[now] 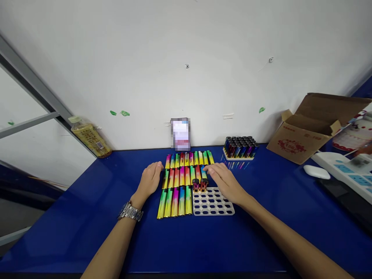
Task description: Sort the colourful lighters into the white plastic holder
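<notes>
Glossy rainbow-gradient disposable lighters (181, 176)

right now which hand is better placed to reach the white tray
The right hand, probably: it rests beside the white tray, its fingers on the lighters, while the left hand lies on the far side of them.

The head-worn camera is looking forward and down across the blue tabletop (72, 236), facing the white wall (145, 66) beyond its far edge. It is viewing from close above and behind the left hand (149, 180) and right hand (225, 183), keeping both within the lower-middle frame.
</notes>
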A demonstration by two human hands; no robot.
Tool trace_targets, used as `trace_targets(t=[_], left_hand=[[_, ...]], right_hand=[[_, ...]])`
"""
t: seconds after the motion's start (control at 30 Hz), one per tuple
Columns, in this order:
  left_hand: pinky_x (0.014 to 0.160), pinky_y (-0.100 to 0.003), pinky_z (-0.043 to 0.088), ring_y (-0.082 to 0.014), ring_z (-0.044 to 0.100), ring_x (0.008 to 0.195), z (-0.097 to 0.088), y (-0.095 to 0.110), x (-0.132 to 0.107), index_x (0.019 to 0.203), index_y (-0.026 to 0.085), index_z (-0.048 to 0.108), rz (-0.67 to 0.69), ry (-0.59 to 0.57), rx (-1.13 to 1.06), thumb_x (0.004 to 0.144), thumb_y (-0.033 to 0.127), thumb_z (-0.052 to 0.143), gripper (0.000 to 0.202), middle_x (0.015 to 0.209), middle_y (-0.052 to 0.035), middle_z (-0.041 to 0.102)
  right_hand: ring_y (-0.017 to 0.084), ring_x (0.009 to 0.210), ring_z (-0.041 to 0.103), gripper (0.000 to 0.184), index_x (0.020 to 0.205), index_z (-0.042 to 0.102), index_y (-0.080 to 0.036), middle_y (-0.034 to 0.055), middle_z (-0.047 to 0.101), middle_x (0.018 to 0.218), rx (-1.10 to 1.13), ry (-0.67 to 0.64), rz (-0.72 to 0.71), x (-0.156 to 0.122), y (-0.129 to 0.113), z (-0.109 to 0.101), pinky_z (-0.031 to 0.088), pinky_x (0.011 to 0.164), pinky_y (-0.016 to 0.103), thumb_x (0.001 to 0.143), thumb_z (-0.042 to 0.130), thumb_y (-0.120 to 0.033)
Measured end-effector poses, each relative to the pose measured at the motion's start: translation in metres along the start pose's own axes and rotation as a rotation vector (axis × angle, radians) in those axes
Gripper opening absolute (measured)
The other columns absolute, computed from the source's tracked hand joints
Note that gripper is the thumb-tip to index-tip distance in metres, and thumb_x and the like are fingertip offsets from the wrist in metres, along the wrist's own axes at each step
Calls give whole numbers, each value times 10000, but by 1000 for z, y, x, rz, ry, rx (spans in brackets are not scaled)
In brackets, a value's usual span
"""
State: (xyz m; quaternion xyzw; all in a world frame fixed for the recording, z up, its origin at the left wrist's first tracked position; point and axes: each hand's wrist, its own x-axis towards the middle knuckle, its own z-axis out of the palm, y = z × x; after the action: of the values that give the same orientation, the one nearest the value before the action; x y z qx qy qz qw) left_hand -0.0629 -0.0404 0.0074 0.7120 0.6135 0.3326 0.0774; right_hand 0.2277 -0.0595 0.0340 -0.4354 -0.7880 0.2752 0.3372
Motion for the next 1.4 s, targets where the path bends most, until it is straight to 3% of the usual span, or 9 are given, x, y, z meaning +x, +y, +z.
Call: trace_targets(t=[0.13,0.37,0.43,0.53,0.63,0.8,1.07,1.23,1.4], left_hand=[[775,-341,436,-208,581,787,0,-1,0,765,215,527,-5,1,-9,957,445,194,448,776,-53,625],[742,-334,436,-205,586,775,0,-1,0,763,214,530,9,3,19,960,440,188,455,752,-43,617],[741,-335,435,-206,587,775,0,-1,0,766,213,532,10,3,22,960,440,187,456,755,-43,619],[752,-340,437,-208,585,775,0,0,0,766,214,532,0,-1,14,959,443,191,453,765,-46,622],[763,-344,439,-209,584,781,0,0,0,769,217,533,-9,-1,4,959,445,195,451,774,-49,626],[762,-344,441,-212,587,784,0,1,0,765,219,534,-6,6,4,958,449,190,457,771,-51,631],[762,-338,437,-209,577,775,-1,0,0,763,223,521,-1,-14,18,958,454,170,463,763,-47,618],[766,-346,436,-212,578,783,-1,1,0,770,222,524,2,-13,13,959,445,178,454,770,-51,621],[761,-344,440,-214,584,784,-1,1,0,766,223,529,2,-4,15,958,445,183,453,767,-50,624]], right_hand=[[242,904,516,357,1135,649,-238,96,601,922,-293,-87,20,0,8,5,435,784,402,961,349,-324],[263,910,558,172,901,640,-187,96,624,922,-443,-46,157,5,13,6,414,715,346,885,514,-302],[266,881,566,175,947,604,-170,101,620,899,-456,-27,216,7,18,6,417,693,336,864,555,-316],[268,876,577,228,1031,568,-144,114,618,881,-403,-46,262,9,27,7,427,692,327,859,565,-295],[257,847,576,146,897,561,-162,111,599,845,-369,7,203,10,31,6,428,690,325,887,509,-298],[148,543,511,226,870,427,-214,-22,519,628,-16,122,99,9,22,2,378,533,256,961,333,-398],[64,411,238,501,485,245,-229,-71,241,431,360,390,185,10,25,6,198,428,244,833,495,-489],[72,397,266,407,461,266,-232,-67,254,408,306,460,278,10,25,5,207,408,240,761,512,-355],[66,400,228,451,483,251,-238,-73,237,430,403,420,271,11,30,10,191,386,232,777,535,-429]])
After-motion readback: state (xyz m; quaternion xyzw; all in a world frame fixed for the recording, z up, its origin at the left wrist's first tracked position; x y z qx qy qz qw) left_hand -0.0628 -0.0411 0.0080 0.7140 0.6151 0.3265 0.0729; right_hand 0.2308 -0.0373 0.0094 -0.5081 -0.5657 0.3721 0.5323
